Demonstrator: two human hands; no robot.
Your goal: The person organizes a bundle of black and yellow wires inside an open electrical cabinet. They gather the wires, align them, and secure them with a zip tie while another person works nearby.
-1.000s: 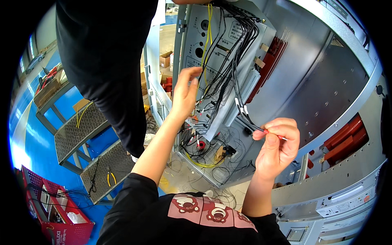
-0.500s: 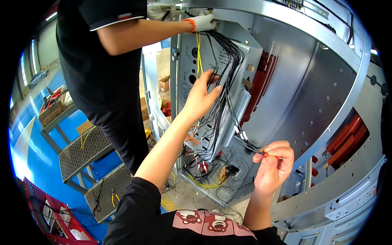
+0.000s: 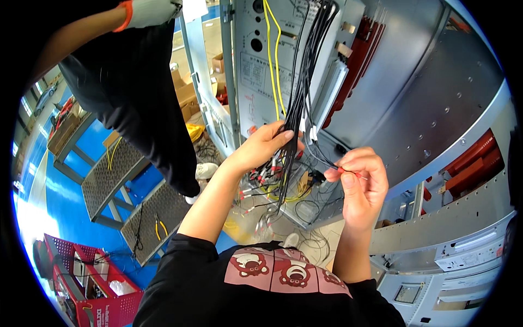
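Note:
A bundle of thin black wires [image 3: 298, 95] hangs down in front of a grey metal panel [image 3: 251, 73]. My left hand [image 3: 262, 146] is closed round the bundle, its thumb lying across the front and its fingers partly hidden behind the strands. Below it the loose ends fan out, some with white and red tips. Off to the right, my right hand [image 3: 360, 188] pinches a few black wires with red ends [image 3: 344, 170] between thumb and fingers. White sleeves [image 3: 313, 132] sit on these wires. Two yellow wires [image 3: 272, 54] run down left of the bundle.
A co-worker's gloved hand [image 3: 152, 12] is at upper left, above their dark trousers [image 3: 141, 103]. Metal steps [image 3: 111, 177] carry yellow-handled pliers [image 3: 159, 228]. A red perforated cart [image 3: 103, 305] stands lower left. The cabinet frame [image 3: 436, 163] curves along the right; tangled wires lie below.
My left hand, earlier with fingers spread beside the wires, has closed round the bundle. The co-worker's gloved hand has left the bundle's top and moved left. My view has tilted lower.

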